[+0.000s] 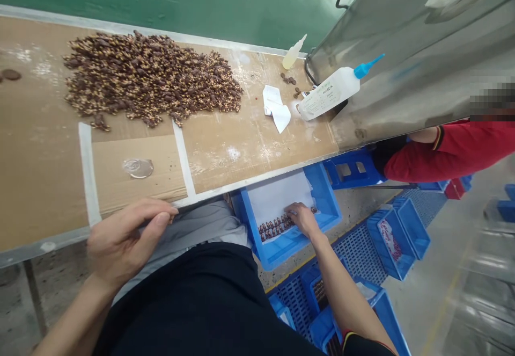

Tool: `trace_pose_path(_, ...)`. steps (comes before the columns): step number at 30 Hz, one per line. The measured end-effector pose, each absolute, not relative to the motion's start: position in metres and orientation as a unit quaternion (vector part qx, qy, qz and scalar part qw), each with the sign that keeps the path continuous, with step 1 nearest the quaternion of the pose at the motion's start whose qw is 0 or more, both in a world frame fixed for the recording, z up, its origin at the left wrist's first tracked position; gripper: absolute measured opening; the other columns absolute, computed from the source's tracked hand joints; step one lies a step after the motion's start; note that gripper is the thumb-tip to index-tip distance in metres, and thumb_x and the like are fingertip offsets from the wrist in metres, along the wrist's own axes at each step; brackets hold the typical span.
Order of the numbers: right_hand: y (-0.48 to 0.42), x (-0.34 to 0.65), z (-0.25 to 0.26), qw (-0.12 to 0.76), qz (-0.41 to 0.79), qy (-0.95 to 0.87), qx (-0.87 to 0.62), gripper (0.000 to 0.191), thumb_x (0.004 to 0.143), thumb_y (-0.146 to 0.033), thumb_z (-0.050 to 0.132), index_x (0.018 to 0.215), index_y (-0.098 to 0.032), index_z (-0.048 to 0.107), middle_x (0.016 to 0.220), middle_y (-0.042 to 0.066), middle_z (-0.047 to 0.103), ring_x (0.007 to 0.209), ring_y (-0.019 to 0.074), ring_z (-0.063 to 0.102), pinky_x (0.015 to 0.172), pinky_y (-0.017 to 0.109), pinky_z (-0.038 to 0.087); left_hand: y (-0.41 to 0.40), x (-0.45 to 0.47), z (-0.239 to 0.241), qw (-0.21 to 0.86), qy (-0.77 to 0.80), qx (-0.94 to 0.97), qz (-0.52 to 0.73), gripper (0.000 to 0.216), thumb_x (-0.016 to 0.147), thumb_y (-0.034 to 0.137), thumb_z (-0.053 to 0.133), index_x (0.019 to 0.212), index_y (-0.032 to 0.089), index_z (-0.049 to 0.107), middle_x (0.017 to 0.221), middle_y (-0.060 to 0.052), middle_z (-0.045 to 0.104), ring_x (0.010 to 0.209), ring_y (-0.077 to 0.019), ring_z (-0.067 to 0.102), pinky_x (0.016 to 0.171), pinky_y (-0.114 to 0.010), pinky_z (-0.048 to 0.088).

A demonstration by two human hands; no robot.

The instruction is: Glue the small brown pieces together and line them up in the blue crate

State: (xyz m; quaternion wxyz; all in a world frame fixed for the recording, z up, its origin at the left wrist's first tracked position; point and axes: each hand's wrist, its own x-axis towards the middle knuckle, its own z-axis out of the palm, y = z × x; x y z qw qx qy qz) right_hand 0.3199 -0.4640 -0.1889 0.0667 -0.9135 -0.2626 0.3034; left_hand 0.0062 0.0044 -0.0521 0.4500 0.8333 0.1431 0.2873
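Observation:
At the front edge of the table my left hand [126, 238] is closed, thumb and forefinger pinched together. Whatever lies between those fingertips is too small to name. My right hand [301, 218] reaches down into a blue plastic tray [270, 259] below the table, fingers bent together over small brown pieces. They hide whatever they hold. Rows of these shiny brown pieces [276, 228] stand on white paper [277, 195] lining the tray. On the table, a large heap of small brown-and-yellow pieces [153, 79] spreads out, and a clear round blob [139, 168] lies on a cardboard patch.
A white bottle with a blue nozzle [330, 94], a small yellowish bottle [293, 53] and crumpled white paper [276, 108] are at the table's right. Beyond a metal panel [410, 50] sits a person in red [446, 152]. Blue bins [392, 243] stand at lower right.

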Motion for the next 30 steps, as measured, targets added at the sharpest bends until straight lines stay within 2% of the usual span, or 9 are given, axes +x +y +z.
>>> trace_pose_path(4, -0.448, 0.313, -0.172, 0.121, 0.268, -0.269, -0.917, 0.020, 0.109, -0.041, 0.084, 0.104, -0.022, 0.086, 0.117, 0.010, 0.088, 0.120, 0.0309, 0.081, 0.116, 0.052, 0.064, 0.003, 0.008, -0.047, 0.464, 0.131, 0.823, 0.300, 0.016, 0.105, 0.010, 0.076, 0.101, 0.021, 0.087, 0.094, -0.001, 0.089, 0.085, -0.0171, 0.086, 0.083, -0.025, 0.066)
trace_pose_path(7, -0.432, 0.307, -0.140, 0.182, 0.205, -0.272, -0.922, 0.026, 0.106, -0.045, 0.078, 0.090, -0.027, 0.087, 0.105, 0.012, 0.090, 0.104, 0.0345, 0.085, 0.100, 0.048, 0.069, 0.002, 0.008, -0.042, 0.480, 0.126, 0.814, 0.302, 0.017, 0.107, 0.011, 0.073, 0.101, 0.021, 0.086, 0.094, -0.003, 0.089, 0.085, -0.0185, 0.087, 0.082, -0.026, 0.068)
trace_pose_path(9, -0.414, 0.301, -0.107, 0.226, 0.155, -0.273, -0.922, 0.034, 0.109, -0.053, 0.073, 0.092, -0.027, 0.088, 0.102, 0.011, 0.090, 0.095, 0.0342, 0.085, 0.090, 0.046, 0.070, 0.002, 0.009, -0.040, 0.489, 0.109, 0.806, 0.314, 0.018, 0.107, 0.010, 0.072, 0.102, 0.021, 0.086, 0.092, -0.004, 0.089, 0.083, -0.0191, 0.087, 0.080, -0.027, 0.069)
trace_pose_path(11, -0.382, 0.295, -0.070, 0.273, 0.103, -0.279, -0.915, 0.035, 0.113, -0.056, 0.072, 0.099, -0.027, 0.088, 0.103, 0.009, 0.090, 0.097, 0.0324, 0.085, 0.090, 0.043, 0.070, 0.002, 0.009, -0.039, 0.492, 0.092, 0.801, 0.329, 0.017, 0.107, 0.009, 0.072, 0.103, 0.021, 0.084, 0.092, -0.005, 0.089, 0.083, -0.0194, 0.087, 0.080, -0.027, 0.069)
trace_pose_path(16, -0.227, 0.272, -0.003, 0.403, 0.057, -0.448, -0.796, 0.019, 0.115, -0.039, 0.079, 0.105, -0.026, 0.089, 0.105, 0.005, 0.090, 0.096, 0.0254, 0.084, 0.087, 0.037, 0.067, 0.004, -0.005, -0.038, 0.515, 0.087, 0.788, 0.327, 0.019, 0.109, 0.007, 0.069, 0.106, 0.022, 0.081, 0.092, -0.004, 0.086, 0.083, -0.0178, 0.085, 0.078, -0.026, 0.067)
trace_pose_path(20, -0.093, 0.266, -0.005, 0.354, 0.072, -0.515, -0.777, 0.017, 0.114, -0.032, 0.073, 0.116, -0.023, 0.087, 0.114, 0.006, 0.090, 0.096, 0.0207, 0.082, 0.090, 0.034, 0.066, 0.010, -0.052, -0.034, 0.503, 0.135, 0.787, 0.330, 0.021, 0.110, 0.008, 0.068, 0.106, 0.023, 0.082, 0.093, -0.002, 0.085, 0.084, -0.0172, 0.084, 0.081, -0.025, 0.066)
trace_pose_path(23, -0.033, 0.265, -0.015, 0.286, 0.051, -0.506, -0.812, 0.017, 0.110, -0.032, 0.073, 0.110, -0.022, 0.086, 0.109, 0.007, 0.087, 0.096, 0.0222, 0.078, 0.093, 0.035, 0.061, 0.015, -0.108, -0.032, 0.447, 0.245, 0.786, 0.350, 0.020, 0.110, 0.013, 0.070, 0.102, 0.024, 0.085, 0.097, -0.002, 0.088, 0.085, -0.0180, 0.085, 0.083, -0.025, 0.066)
trace_pose_path(27, -0.014, 0.261, -0.017, 0.270, 0.047, -0.511, -0.815, 0.024, 0.101, -0.040, 0.072, 0.091, -0.022, 0.084, 0.095, 0.013, 0.084, 0.086, 0.0284, 0.073, 0.082, 0.039, 0.054, 0.010, -0.183, -0.022, 0.339, 0.453, 0.721, 0.400, 0.024, 0.112, 0.029, 0.074, 0.092, 0.026, 0.087, 0.090, 0.000, 0.086, 0.084, -0.0192, 0.082, 0.083, -0.026, 0.063)
trace_pose_path(30, -0.023, 0.279, -0.028, 0.231, 0.052, -0.516, -0.823, 0.032, 0.097, -0.054, 0.071, 0.091, -0.027, 0.088, 0.094, 0.012, 0.086, 0.078, 0.0320, 0.072, 0.070, 0.040, 0.048, 0.016, -0.220, 0.000, 0.290, 0.536, 0.659, 0.440, 0.028, 0.112, 0.037, 0.074, 0.091, 0.026, 0.089, 0.085, -0.002, 0.085, 0.082, -0.0221, 0.081, 0.079, -0.030, 0.063)
